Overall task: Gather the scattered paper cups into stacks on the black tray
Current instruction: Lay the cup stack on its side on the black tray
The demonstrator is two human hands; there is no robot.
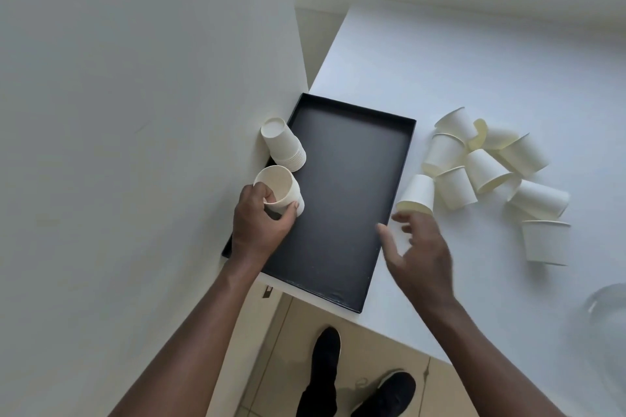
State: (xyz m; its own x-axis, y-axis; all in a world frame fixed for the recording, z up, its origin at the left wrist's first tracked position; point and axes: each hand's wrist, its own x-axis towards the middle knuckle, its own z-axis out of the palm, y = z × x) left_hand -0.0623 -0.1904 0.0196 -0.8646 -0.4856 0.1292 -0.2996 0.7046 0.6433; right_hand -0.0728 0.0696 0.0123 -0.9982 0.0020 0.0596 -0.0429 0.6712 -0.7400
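Head view: my left hand grips an upright cup stack over the black tray's left edge, near an upside-down stack; my right hand, fingers spread and empty, reaches toward scattered cups on the right.

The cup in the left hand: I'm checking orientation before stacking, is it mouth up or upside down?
Mouth up. The cup in the left hand shows its open rim and hollow inside to the camera.
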